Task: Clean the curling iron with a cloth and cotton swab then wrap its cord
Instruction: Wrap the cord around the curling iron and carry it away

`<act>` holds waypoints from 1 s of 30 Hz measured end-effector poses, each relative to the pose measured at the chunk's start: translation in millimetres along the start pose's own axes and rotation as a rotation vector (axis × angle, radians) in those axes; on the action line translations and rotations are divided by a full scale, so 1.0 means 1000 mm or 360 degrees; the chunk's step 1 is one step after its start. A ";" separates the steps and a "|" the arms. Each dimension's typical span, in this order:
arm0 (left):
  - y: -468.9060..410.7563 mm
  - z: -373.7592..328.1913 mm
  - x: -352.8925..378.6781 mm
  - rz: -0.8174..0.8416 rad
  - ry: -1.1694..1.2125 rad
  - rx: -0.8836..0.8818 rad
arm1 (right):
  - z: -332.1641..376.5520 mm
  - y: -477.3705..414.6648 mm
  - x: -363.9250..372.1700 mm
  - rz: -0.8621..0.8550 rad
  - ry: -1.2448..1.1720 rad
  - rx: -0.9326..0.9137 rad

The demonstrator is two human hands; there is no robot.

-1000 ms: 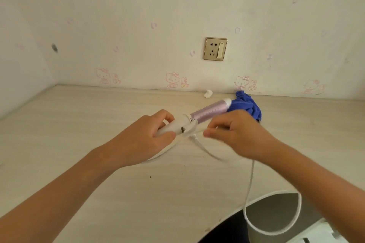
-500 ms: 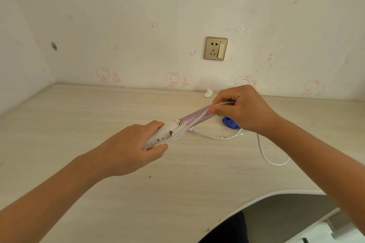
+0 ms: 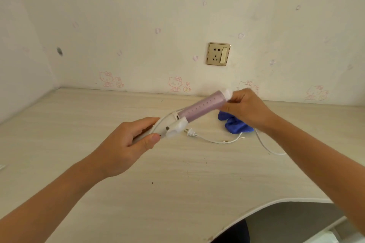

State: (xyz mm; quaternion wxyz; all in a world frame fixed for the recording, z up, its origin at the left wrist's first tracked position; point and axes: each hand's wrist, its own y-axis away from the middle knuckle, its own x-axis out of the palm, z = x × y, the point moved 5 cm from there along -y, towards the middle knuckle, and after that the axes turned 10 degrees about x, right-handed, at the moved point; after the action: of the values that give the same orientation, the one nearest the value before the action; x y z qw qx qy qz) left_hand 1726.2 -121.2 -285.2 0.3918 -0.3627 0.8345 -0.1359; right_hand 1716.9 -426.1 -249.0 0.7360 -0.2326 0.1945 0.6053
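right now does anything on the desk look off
Nothing spilled or broken. The cord lies loose on the desk, its plug beside the curling iron; the blue cloth sits crumpled by the right hand.

This is a home, most likely a bedroom corner. The pale wallpaper (image 3: 138,6) carries a row of faint pink cartoon cats (image 3: 174,84) at 12 o'clock, just above the bench (image 3: 79,116), a light wood-grain top with a curved cut-out edge at 5 o'clock. A brass-coloured wall socket (image 3: 218,54) with a switch sits at 1 o'clock. The lilac curling iron (image 3: 201,107) is a household hair tool.
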 end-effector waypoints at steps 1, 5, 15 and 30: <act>-0.001 0.000 0.000 -0.0085 -0.0028 -0.0012 | -0.004 0.005 0.010 0.0037 0.0053 0.0042; -0.017 0.010 0.002 -0.0264 -0.0331 -0.0163 | 0.007 0.036 0.069 0.0323 0.0408 -0.0158; -0.040 0.011 0.021 -0.0108 -0.0610 -0.0229 | 0.049 0.050 0.096 0.0416 0.0637 -0.0368; -0.007 0.005 -0.009 0.0426 -0.0479 -0.0003 | 0.028 0.004 0.020 0.0281 0.0218 -0.0188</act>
State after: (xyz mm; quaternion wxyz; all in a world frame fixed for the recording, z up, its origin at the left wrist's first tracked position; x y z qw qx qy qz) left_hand 1736.7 -119.3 -280.0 0.5262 -0.2652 0.8075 -0.0261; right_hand 1717.0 -393.7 -237.5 0.6498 -0.2984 0.2280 0.6609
